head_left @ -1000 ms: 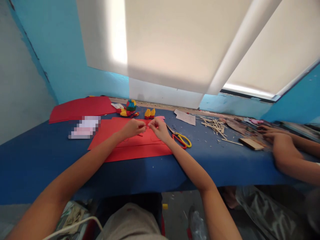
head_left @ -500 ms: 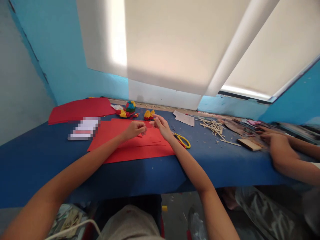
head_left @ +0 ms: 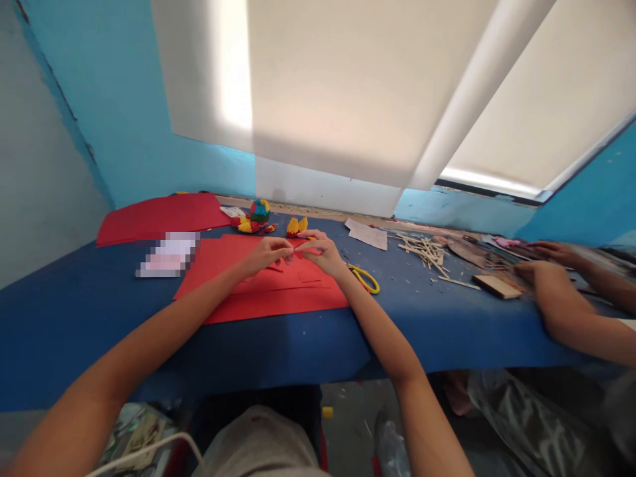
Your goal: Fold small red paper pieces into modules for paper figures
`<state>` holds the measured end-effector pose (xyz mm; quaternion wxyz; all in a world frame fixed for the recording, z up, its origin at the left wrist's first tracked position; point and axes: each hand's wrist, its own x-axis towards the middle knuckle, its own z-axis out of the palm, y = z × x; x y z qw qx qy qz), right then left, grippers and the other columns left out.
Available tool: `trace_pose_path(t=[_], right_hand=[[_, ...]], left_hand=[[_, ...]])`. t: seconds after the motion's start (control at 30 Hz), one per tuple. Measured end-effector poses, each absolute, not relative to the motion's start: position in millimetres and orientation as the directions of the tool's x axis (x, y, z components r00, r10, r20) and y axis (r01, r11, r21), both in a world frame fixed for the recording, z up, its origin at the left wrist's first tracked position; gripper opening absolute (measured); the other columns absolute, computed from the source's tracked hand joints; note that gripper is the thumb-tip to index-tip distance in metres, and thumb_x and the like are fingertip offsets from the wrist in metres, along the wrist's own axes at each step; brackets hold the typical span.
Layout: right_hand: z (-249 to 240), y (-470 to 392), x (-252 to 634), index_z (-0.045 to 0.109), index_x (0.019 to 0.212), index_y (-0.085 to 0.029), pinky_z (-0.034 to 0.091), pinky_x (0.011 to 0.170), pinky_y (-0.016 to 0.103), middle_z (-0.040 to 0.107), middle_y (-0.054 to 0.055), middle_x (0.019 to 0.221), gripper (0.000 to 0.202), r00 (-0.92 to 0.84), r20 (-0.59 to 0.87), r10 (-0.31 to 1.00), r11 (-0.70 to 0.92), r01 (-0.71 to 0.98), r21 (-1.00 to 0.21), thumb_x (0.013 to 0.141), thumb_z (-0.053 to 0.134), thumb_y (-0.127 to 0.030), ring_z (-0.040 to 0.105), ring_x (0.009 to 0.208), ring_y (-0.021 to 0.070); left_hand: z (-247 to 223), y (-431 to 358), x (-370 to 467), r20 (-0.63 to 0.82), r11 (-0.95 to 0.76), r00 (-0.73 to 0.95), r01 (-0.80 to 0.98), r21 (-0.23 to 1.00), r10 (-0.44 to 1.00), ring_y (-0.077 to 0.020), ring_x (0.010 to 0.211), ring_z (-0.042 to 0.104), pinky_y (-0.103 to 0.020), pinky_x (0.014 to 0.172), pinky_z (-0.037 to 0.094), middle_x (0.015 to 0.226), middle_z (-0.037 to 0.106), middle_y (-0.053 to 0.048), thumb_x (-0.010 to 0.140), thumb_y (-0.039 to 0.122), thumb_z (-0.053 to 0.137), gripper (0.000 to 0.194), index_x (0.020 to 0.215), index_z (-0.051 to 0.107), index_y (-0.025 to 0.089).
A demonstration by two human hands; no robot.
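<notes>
Both hands meet above a stack of red paper sheets (head_left: 258, 305) on the blue table. My left hand (head_left: 271, 253) has its thumb and fingers pinched together. Facing it, my right hand (head_left: 322, 253) brings thumb and fingertips close to the left fingertips. Whatever lies between the fingers is too small to make out. Small cut red pieces (head_left: 309, 277) lie on the sheets below. Yellow-handled scissors (head_left: 365, 278) rest beside my right forearm, partly hidden by it. Behind the hands stand a red and yellow folded-paper piece (head_left: 297, 227) and a multicoloured folded-paper figure (head_left: 256, 217).
More red sheets (head_left: 159, 218) lie at the back left, near a blurred-out white item (head_left: 169, 255). Thin wooden sticks (head_left: 424, 252), a grey paper piece (head_left: 366, 234) and a wooden block (head_left: 495, 287) lie to the right. A co-worker's arms (head_left: 566, 291) reach in at the far right.
My hands have come closer together, the fingertips now almost touching. My right hand has turned slightly, its fingers pointing more to the left. The co-worker's hands have shifted.
</notes>
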<state>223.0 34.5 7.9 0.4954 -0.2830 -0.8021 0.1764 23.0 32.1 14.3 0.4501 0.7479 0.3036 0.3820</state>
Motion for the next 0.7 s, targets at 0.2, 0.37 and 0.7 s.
trace_pose_path(t=[0.2,0.37,0.7], right_hand=[[3.0,39.9,217.3,0.059,0.103,-0.022,0.051,0.073,0.029,0.066,0.002,0.081,0.031,-0.272,0.548,0.791,0.592,0.114,-0.798,0.079,0.061,-0.04,0.063,0.074,0.0137],[0.8,39.7,213.6,0.059,0.092,-0.02,0.052,0.073,0.03,0.068,0.002,0.077,0.034,-0.229,0.509,0.83,0.541,0.105,-0.834,0.068,0.071,-0.042,0.065,0.073,0.0149],[2.6,33.2,212.8,0.066,0.08,-0.019,0.048,0.062,0.026,0.07,0.003,0.077,0.016,-0.268,0.63,0.729,0.684,0.311,-0.66,0.077,0.062,-0.034,0.063,0.067,0.0141]], left_hand=[[12.8,34.3,26.2,0.404,-0.492,0.398,0.15,0.857,0.824,-0.0112,0.06,0.057,-0.018,0.05,0.044,0.068,0.064,-0.003,0.077,0.033,0.054,0.021,0.074,0.061,0.013],[15.3,30.2,27.1,0.429,-0.522,0.38,0.186,0.832,0.819,-0.0117,0.06,0.058,-0.019,0.05,0.045,0.066,0.063,-0.003,0.076,0.031,0.054,0.021,0.072,0.062,0.012],[13.0,30.3,27.9,0.383,-0.54,0.47,0.261,0.8,0.795,-0.0142,0.062,0.059,-0.02,0.048,0.049,0.07,0.065,-0.005,0.075,0.035,0.051,0.026,0.072,0.064,0.012]])
